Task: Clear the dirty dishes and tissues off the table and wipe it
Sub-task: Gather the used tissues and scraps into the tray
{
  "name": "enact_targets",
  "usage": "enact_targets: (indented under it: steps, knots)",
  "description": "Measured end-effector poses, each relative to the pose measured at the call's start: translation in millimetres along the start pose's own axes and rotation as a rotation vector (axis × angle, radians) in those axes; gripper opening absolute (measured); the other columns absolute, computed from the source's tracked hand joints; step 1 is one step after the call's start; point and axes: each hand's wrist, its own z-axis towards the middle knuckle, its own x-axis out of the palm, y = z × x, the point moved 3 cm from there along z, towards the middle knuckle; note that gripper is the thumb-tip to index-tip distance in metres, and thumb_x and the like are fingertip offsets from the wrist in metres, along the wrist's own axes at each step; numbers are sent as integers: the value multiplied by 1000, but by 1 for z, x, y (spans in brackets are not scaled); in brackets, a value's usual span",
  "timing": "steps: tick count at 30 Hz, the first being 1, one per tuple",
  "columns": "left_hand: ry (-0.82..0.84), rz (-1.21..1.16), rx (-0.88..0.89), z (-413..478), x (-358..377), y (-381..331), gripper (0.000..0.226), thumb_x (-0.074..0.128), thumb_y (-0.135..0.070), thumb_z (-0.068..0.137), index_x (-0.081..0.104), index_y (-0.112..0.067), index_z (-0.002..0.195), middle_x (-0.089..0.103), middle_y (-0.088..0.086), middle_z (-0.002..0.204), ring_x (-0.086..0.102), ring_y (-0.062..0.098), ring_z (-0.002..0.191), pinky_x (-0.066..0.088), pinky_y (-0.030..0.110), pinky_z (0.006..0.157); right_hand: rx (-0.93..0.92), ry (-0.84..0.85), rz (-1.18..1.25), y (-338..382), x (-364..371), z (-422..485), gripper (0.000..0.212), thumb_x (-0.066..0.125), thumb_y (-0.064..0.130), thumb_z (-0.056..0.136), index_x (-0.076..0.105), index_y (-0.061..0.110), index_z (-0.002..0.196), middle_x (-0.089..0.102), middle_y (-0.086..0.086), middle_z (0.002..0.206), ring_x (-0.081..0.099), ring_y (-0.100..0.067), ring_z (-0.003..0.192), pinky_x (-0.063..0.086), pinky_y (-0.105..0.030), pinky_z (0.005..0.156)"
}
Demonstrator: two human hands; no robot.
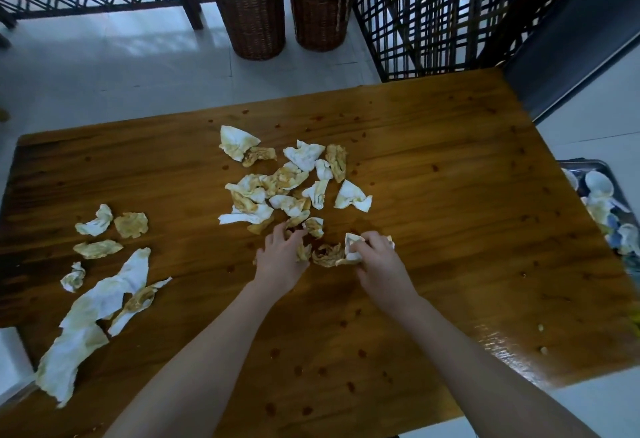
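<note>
The wooden table carries stained tissues in two lots: a central pile toward the far edge and a looser scatter by the left edge (its longest sheets reach the near left corner). The right hand has its fingers curled round a crumpled white tissue at the table's middle, on the near side of the pile. The left hand lies just beside it, fingers bent and spread over brown scraps; whether it actually pinches one I cannot tell. A tray of dishes shows past the right edge.
</note>
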Motion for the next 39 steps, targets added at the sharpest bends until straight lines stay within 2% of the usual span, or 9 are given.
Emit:
enact_targets:
  steps: [4, 8, 10, 14, 18, 24, 29, 36, 39]
  knots:
    - [-50, -83, 50, 2, 1, -3, 46, 63, -13, 91, 48, -24, 132, 25, 11, 145, 31, 32, 132, 39, 43, 105, 17, 3, -11, -4, -3, -2, 26, 64, -9, 76, 64, 5, 98, 57, -9, 107, 54, -22, 96, 50, -32, 75]
    - [-74, -148, 103, 0, 1, -5, 42, 52, 8, 89, 48, -18, 122, 32, 9, 127, 40, 26, 117, 41, 28, 90, 20, -1, -6, -5, -6, -8, 23, 61, -10, 78, 64, 4, 96, 57, -9, 106, 53, -22, 94, 50, -35, 74]
    - [-104, -153, 123, 0, -6, -9, 44, 51, 10, 89, 47, -18, 122, 32, 9, 126, 41, 27, 116, 44, 29, 90, 27, -5, -15, -5, -8, -13, 24, 60, -9, 79, 64, 6, 98, 56, -8, 108, 53, -22, 97, 50, -33, 77]
    - [-146, -148, 189, -4, -25, -24, 50, 52, 10, 89, 46, -19, 129, 29, 13, 139, 34, 29, 129, 43, 33, 97, 92, -15, -53, -6, -14, -25, 27, 58, 0, 85, 62, 13, 108, 52, -2, 118, 48, -16, 106, 45, -27, 88]
    - [-141, -70, 286, -20, -33, -44, 51, 52, 8, 89, 43, -19, 131, 26, 16, 144, 32, 30, 133, 42, 35, 101, 127, -38, -84, -5, -27, -44, 28, 58, 1, 86, 61, 14, 111, 51, -2, 120, 47, -18, 108, 43, -27, 89]
    - [-121, 19, 409, -48, -34, -86, 51, 58, 4, 89, 42, -23, 129, 28, 11, 140, 37, 29, 128, 46, 32, 95, 173, -111, -110, -16, -58, -82, 27, 63, 2, 84, 62, 13, 109, 53, -4, 116, 51, -20, 106, 48, -32, 87]
    - [-142, 69, 505, -66, -22, -132, 48, 53, 4, 91, 42, -23, 130, 30, 9, 135, 41, 23, 118, 46, 30, 91, 238, -163, -125, -47, -86, -121, 29, 63, 4, 84, 62, 14, 111, 53, -4, 118, 51, -20, 107, 47, -32, 90]
    - [-146, 59, 556, -90, 22, -230, 43, 53, 1, 91, 43, -21, 127, 30, 7, 130, 40, 18, 108, 37, 23, 82, 316, -210, -130, -122, -127, -192, 30, 60, 6, 86, 59, 18, 114, 50, -1, 122, 48, -16, 108, 45, -25, 89]
    - [-145, 35, 581, -104, 49, -286, 43, 56, 0, 92, 43, -21, 127, 32, 6, 127, 41, 15, 103, 40, 23, 84, 364, -241, -94, -166, -154, -232, 29, 61, 2, 84, 62, 14, 110, 52, -3, 118, 51, -20, 106, 46, -28, 85]
